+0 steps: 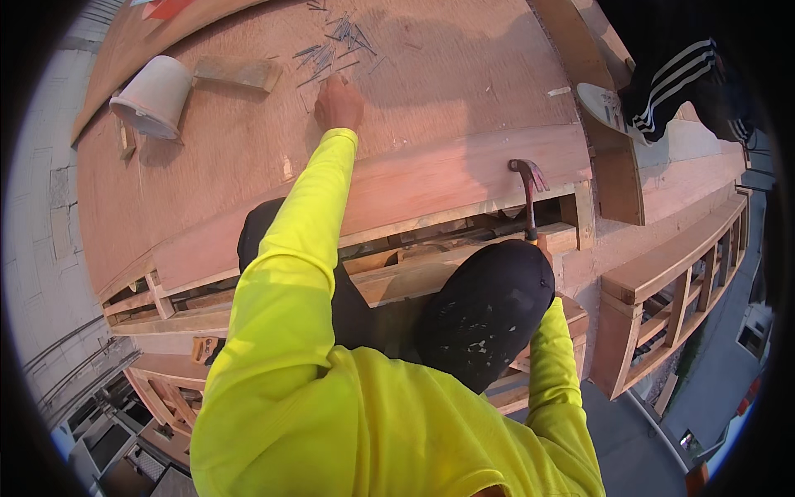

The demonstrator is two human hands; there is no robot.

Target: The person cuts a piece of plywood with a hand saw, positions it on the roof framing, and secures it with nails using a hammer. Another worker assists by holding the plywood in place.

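Observation:
My left arm reaches forward over a reddish plywood sheet point(431, 108). At the near edge of a loose pile of nails point(335, 45), my left hand point(338, 105) has its fingers drawn together; whether a nail is in them is too small to see. Beside my right knee, my right hand point(544, 247) is closed on the handle of a claw hammer point(530, 195), mostly hidden behind the knee. The hammer's head points up, above the plywood's near edge.
A white bucket point(155, 95) lies tipped beside a short wood block point(238, 72) at the far left. Open timber framing point(397, 282) runs below the plywood's near edge. Another person's dark trouser leg point(679, 79) is at the far right. A handsaw point(204, 349) lies lower left.

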